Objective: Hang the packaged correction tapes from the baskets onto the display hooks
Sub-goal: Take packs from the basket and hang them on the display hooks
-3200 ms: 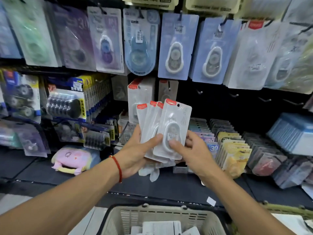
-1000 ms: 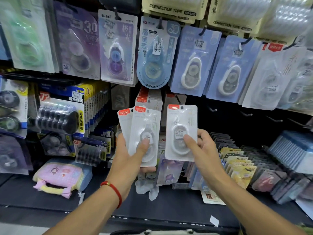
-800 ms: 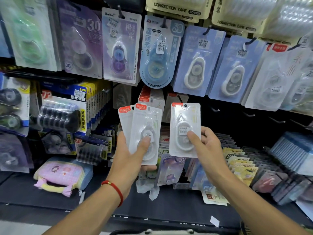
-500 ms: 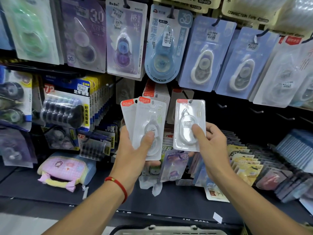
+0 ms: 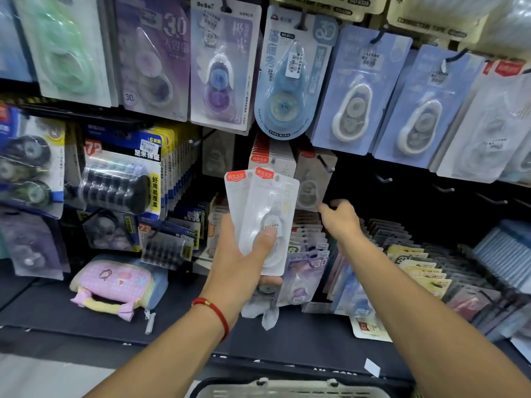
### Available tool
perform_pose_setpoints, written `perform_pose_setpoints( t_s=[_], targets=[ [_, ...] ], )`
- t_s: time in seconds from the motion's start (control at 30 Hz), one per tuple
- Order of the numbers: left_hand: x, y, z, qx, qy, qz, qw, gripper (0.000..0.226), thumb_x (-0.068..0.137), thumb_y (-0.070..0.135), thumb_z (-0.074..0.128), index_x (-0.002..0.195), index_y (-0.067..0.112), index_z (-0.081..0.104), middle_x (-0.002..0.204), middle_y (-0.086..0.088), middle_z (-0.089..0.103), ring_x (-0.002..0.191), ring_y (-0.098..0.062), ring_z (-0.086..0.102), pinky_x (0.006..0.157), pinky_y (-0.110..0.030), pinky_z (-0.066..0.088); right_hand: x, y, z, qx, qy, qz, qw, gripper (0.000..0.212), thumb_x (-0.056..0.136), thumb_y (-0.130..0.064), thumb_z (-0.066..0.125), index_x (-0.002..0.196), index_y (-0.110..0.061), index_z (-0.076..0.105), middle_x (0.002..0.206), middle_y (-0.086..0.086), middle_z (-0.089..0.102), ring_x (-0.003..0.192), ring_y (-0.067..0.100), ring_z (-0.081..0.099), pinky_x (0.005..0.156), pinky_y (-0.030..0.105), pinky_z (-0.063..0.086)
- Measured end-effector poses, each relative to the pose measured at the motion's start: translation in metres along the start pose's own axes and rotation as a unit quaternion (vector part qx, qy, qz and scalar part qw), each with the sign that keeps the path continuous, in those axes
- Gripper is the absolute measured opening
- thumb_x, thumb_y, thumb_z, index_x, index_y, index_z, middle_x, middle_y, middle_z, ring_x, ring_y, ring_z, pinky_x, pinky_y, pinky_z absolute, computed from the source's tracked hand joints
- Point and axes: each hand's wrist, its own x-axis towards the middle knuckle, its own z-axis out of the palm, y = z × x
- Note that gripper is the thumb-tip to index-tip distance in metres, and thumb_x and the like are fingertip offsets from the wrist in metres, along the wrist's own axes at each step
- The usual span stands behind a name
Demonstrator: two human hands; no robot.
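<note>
My left hand [image 5: 241,271] grips two clear correction tape packs [image 5: 267,214] with red top labels, thumb across the front one, held upright before the shelf. A third pack [image 5: 310,182] hangs in shadow on a black display hook [image 5: 324,165], just right of a row of like packs [image 5: 268,152]. My right hand [image 5: 342,222] is at that pack's lower right corner, thumb and fingertips pinching its edge. The basket rim [image 5: 301,389] shows at the bottom edge.
Bare black hooks [image 5: 383,178] [image 5: 444,188] stick out to the right of the hung pack. Larger tape packs hang in the row above [image 5: 287,81]. Boxed stock [image 5: 416,271] lies on the lower shelf, with a pink pouch [image 5: 115,285] at the left.
My right hand carried its single pack up and right, away from the left hand's stack, and onto the hook. The left hand keeps its two packs. The camera has moved closer.
</note>
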Motion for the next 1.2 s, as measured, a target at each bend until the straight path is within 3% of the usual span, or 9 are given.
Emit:
perform_pose_setpoints(
  t_s=[0.13,0.23,0.43,0.6,0.87,0.97,1.03,1.13,1.2],
  targets=[
    [0.0,0.003,0.001,0.005,-0.003,0.001,1.0,0.041,0.083,0.062,0.076,0.117,0.053,0.055,0.116,0.02,0.071,0.107,-0.012,0.074,0.082,-0.054,0.064,-0.069,-0.005,-0.015,0.143,-0.129,-0.059,0.98,0.033,0.103,-0.045,0.059,0.117,-0.02,0.074,0.104,-0.002,0.079,0.097,0.018,0.076,0.09,0.041,0.063],
    [-0.003,0.007,0.005,-0.007,-0.023,-0.007,1.0,0.046,0.082,0.06,0.079,0.12,0.047,0.055,0.118,0.013,0.071,0.105,-0.016,0.075,0.072,-0.052,0.065,-0.123,-0.004,-0.031,0.121,-0.21,-0.154,0.958,0.025,0.098,-0.048,0.064,0.108,-0.03,0.077,0.105,-0.005,0.079,0.096,0.014,0.076,0.085,0.032,0.064],
    [-0.011,0.009,0.013,-0.033,-0.067,-0.022,0.997,0.056,0.084,0.045,0.086,0.13,0.042,0.053,0.117,0.019,0.072,0.101,-0.013,0.077,0.064,-0.039,0.066,-0.142,0.002,-0.044,0.125,-0.133,-0.169,0.969,0.01,0.098,-0.022,0.072,0.107,-0.022,0.069,0.095,-0.009,0.078,0.086,0.01,0.075,0.072,0.024,0.059],
    [-0.007,0.007,0.007,-0.01,-0.046,-0.02,0.999,0.037,0.099,0.021,0.072,0.107,0.055,0.059,0.108,0.023,0.072,0.093,-0.009,0.076,0.06,-0.041,0.065,-0.127,0.002,-0.053,0.161,-0.047,-0.141,0.976,0.011,0.099,-0.026,0.058,0.11,-0.027,0.057,0.082,-0.015,0.075,0.067,-0.004,0.067,0.056,0.021,0.052],
    [-0.005,0.007,0.001,0.0,-0.029,-0.015,0.999,0.04,0.1,0.015,0.068,0.113,0.052,0.057,0.105,0.025,0.072,0.095,-0.008,0.075,0.065,-0.043,0.066,-0.102,0.015,-0.054,0.153,-0.012,-0.137,0.979,0.013,0.103,-0.041,0.056,0.116,-0.038,0.057,0.099,-0.016,0.078,0.089,0.002,0.074,0.08,0.036,0.057],
    [-0.003,0.006,0.002,0.008,-0.028,-0.024,0.999,0.04,0.1,0.013,0.065,0.116,0.049,0.056,0.107,0.024,0.071,0.101,-0.014,0.075,0.075,-0.05,0.066,-0.093,0.019,-0.047,0.141,-0.008,-0.139,0.98,0.02,0.1,-0.046,0.056,0.118,-0.039,0.056,0.1,-0.006,0.078,0.088,0.01,0.075,0.073,0.042,0.063],
    [-0.003,0.006,0.004,0.003,-0.04,-0.032,0.999,0.043,0.1,0.009,0.061,0.111,0.051,0.057,0.105,0.023,0.071,0.096,-0.014,0.076,0.068,-0.046,0.066,-0.083,0.019,-0.042,0.083,-0.012,-0.123,0.989,0.03,0.104,-0.045,0.054,0.13,-0.033,0.052,0.106,-0.006,0.073,0.088,0.008,0.072,0.065,0.031,0.059],
    [-0.004,0.005,0.007,0.003,-0.045,-0.044,0.998,0.038,0.1,0.007,0.062,0.116,0.04,0.055,0.109,0.013,0.072,0.091,-0.014,0.077,0.059,-0.037,0.064,-0.076,0.022,-0.034,0.005,-0.02,-0.066,0.998,0.06,0.106,-0.048,0.051,0.155,-0.023,0.029,0.131,0.003,0.06,0.11,0.019,0.064,0.085,0.038,0.053],
    [-0.004,0.003,0.008,0.022,-0.044,-0.044,0.998,0.031,0.099,0.01,0.067,0.115,0.032,0.052,0.109,0.004,0.073,0.083,-0.019,0.078,0.059,-0.037,0.063,-0.086,0.023,-0.032,0.053,-0.03,-0.073,0.995,0.051,0.105,-0.046,0.055,0.149,-0.027,0.038,0.132,0.001,0.061,0.114,0.017,0.063,0.092,0.04,0.051]
  ],
)
